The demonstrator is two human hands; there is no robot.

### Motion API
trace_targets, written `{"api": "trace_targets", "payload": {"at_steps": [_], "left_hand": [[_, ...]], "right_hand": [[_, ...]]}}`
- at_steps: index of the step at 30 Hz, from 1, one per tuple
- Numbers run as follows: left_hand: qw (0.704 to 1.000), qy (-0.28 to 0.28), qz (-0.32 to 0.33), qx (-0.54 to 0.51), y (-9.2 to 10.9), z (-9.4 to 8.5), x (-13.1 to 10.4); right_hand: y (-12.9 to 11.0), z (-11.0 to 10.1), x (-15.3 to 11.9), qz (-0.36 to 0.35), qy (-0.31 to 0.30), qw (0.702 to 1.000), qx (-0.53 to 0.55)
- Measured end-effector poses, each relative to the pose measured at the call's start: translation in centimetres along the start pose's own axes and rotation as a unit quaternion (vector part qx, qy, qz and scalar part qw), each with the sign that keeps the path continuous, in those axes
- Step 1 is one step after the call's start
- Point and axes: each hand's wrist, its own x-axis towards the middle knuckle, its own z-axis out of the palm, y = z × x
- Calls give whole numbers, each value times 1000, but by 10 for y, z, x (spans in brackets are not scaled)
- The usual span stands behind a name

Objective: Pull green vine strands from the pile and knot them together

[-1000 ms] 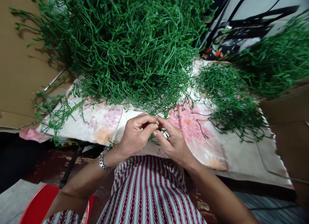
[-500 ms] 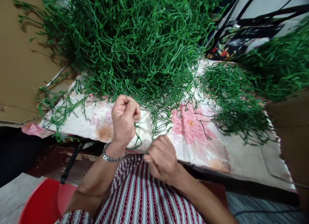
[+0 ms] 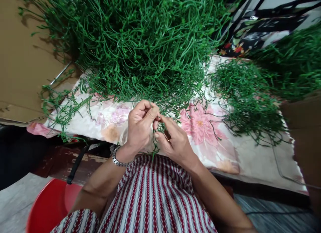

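Above the near table edge, my left hand (image 3: 141, 126) pinches a thin green plastic stem (image 3: 155, 144) that hangs below the fingers. Right beside it, my right hand (image 3: 175, 137) has its index fingertip at the left thumb and its thumb apart from it, lower down; whether it grips part of the stem is hidden. Just beyond both hands rises a large heap of green artificial stems (image 3: 140, 49) with small budded tips. A flowered cloth (image 3: 200, 126) lies under the heap and the hands.
A smaller pile of green stems (image 3: 250, 99) lies to the right, loose sprigs (image 3: 67, 112) to the left. Cardboard (image 3: 22, 69) stands on the left, another box (image 3: 301, 126) on the right. A red basin (image 3: 47, 206) is on the floor, lower left.
My right hand has moved up and left from near my lap to meet the left hand. My left hand has shifted slightly right. The hanging stem now shows between them.
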Motion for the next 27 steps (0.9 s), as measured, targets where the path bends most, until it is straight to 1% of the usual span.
{"api": "trace_targets", "payload": {"at_steps": [2,5,10,12,14,17,20,22,24,27], "left_hand": [[1000,4,7,-28,2,1,-1],[999,-3,10,-44,3,1,-2],[998,19,49,-28,1,1,-3],[998,21,53,-28,1,1,-3],[998,15,46,-34,2,1,-4],[999,-17,17,-29,6,-1,-6],[996,-73,-42,10,9,-6,-11],[988,-119,-75,62,10,-10,-16],[977,-149,-84,128,10,-15,-21],[958,-162,-72,226,11,-19,-25]], "right_hand": [[1,5,-2,24,1,999,35],[0,5,-5,46,19,998,50],[-2,3,-6,32,75,996,23],[-2,3,-6,26,74,997,6],[-2,0,-6,21,53,998,-9],[-4,-7,-6,9,34,999,-36],[-5,-16,-3,-28,45,996,-71],[-4,-19,-2,-67,42,992,-100],[-3,-21,0,-101,28,985,-135],[-1,-22,-1,-121,-2,974,-191]]}}
